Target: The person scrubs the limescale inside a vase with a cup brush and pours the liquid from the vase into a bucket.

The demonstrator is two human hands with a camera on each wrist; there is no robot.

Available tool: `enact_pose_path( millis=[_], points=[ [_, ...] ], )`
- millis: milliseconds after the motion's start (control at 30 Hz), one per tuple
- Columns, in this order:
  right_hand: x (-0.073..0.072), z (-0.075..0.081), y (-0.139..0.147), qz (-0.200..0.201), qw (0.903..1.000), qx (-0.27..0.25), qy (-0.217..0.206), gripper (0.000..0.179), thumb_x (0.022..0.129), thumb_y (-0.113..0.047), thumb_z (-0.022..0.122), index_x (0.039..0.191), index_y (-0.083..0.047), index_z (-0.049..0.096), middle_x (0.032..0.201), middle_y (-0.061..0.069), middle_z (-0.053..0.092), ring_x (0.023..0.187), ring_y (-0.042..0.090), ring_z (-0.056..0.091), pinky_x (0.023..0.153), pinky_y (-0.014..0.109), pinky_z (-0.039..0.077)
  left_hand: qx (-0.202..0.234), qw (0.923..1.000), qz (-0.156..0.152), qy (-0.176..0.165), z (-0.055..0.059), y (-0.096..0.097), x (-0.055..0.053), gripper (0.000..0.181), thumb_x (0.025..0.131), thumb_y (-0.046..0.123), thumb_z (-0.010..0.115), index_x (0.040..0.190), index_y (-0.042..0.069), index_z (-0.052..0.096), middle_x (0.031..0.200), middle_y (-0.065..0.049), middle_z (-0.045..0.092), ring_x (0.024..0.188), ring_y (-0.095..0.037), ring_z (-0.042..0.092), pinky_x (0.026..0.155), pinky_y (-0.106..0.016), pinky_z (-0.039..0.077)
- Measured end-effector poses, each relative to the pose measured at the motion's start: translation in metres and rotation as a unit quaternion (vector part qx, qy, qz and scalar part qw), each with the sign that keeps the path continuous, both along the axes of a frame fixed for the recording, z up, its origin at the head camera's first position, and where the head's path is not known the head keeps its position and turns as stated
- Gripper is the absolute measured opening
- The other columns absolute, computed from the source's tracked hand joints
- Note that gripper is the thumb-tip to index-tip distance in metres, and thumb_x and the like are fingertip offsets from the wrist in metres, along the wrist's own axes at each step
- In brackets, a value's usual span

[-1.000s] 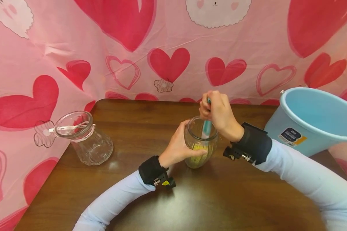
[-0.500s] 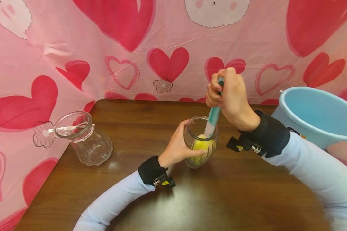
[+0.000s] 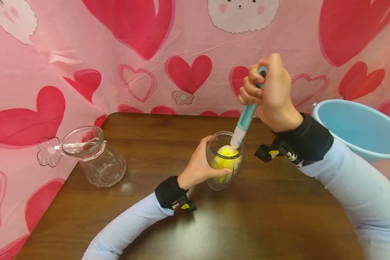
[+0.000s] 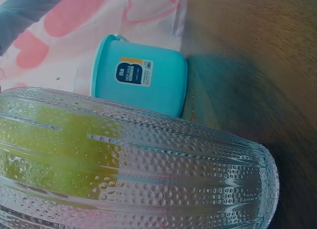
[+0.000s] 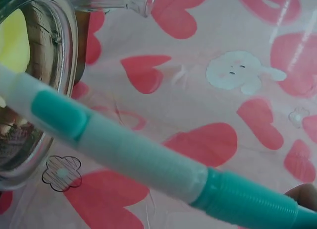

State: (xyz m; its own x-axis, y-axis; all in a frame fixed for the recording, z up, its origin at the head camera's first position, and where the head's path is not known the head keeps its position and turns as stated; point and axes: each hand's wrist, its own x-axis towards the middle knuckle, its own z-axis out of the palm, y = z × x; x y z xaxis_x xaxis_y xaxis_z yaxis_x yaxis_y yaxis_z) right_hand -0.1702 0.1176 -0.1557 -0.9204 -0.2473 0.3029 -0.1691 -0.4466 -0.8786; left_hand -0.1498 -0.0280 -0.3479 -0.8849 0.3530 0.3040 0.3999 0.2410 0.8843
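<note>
In the head view my left hand (image 3: 198,164) grips a clear glass jar (image 3: 218,185) standing on the table, thumb across its front and fingers behind. The left wrist view shows the ribbed, dimpled glass wall (image 4: 193,179) close up. My right hand (image 3: 274,94) is wrapped round the teal-and-white handle of a sponge bottle brush (image 3: 248,116), raised and tilted above the mouth. Its yellow sponge head (image 3: 225,157) sits in the jar's upper part, seen through the glass in the left wrist view. The brush handle (image 5: 143,152) crosses the right wrist view.
Left of the hands, a second glass jar (image 3: 102,166) with ribbon round its neck stands on the brown wooden table (image 3: 247,224). A light blue bucket (image 3: 367,151) is at the right, partly behind my right arm. A pink heart-patterned cloth (image 3: 143,86) hangs behind.
My right hand has risen and shifted right, drawing the brush upward, so its sponge has come from low in the jar to near the rim. My left hand and the jar have stayed put.
</note>
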Motion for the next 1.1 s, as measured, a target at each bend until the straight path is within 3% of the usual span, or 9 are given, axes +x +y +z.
enact_pose_path(
  millis=[267,733,933,1100],
  points=[
    [0.002,-0.011,0.0,0.013,0.9999,0.004,0.001,0.038,0.086,-0.011,0.013,0.049,-0.013,0.022,0.039,-0.001,0.019,0.036,0.015,0.008,0.04,0.029,0.007,0.011,0.9999,0.003,0.012,0.0,0.0,0.0,0.092,0.058,0.017,0.085,0.13,0.002,0.031,0.126,-0.014,0.044,0.112,-0.025,0.046,0.093,-0.044,0.04],
    [0.003,-0.065,-0.003,-0.041,0.9961,0.054,0.056,0.029,0.082,-0.008,0.013,0.054,-0.01,0.018,0.04,0.0,0.022,0.035,0.017,0.015,0.041,0.031,0.011,0.007,0.9997,0.001,0.022,-0.003,0.002,-0.001,0.092,0.057,0.015,0.086,0.13,0.002,0.031,0.124,-0.01,0.045,0.112,-0.022,0.045,0.094,-0.042,0.039],
    [0.004,-0.082,-0.003,-0.032,0.9957,0.059,0.064,0.03,0.084,-0.007,0.014,0.054,-0.008,0.018,0.041,0.0,0.021,0.036,0.015,0.016,0.041,0.029,0.011,-0.001,0.9997,0.004,0.025,-0.003,0.002,0.0,0.093,0.057,0.015,0.086,0.13,0.004,0.031,0.125,-0.011,0.044,0.112,-0.023,0.046,0.092,-0.037,0.04],
    [0.004,-0.091,-0.006,-0.023,0.9927,0.064,0.099,0.031,0.086,-0.007,0.013,0.055,-0.006,0.018,0.041,0.001,0.02,0.036,0.015,0.016,0.04,0.028,0.013,-0.006,0.9996,0.011,0.026,-0.002,0.002,0.0,0.093,0.058,0.017,0.085,0.131,0.004,0.03,0.127,-0.011,0.043,0.112,-0.021,0.045,0.093,-0.037,0.04]
  ],
)
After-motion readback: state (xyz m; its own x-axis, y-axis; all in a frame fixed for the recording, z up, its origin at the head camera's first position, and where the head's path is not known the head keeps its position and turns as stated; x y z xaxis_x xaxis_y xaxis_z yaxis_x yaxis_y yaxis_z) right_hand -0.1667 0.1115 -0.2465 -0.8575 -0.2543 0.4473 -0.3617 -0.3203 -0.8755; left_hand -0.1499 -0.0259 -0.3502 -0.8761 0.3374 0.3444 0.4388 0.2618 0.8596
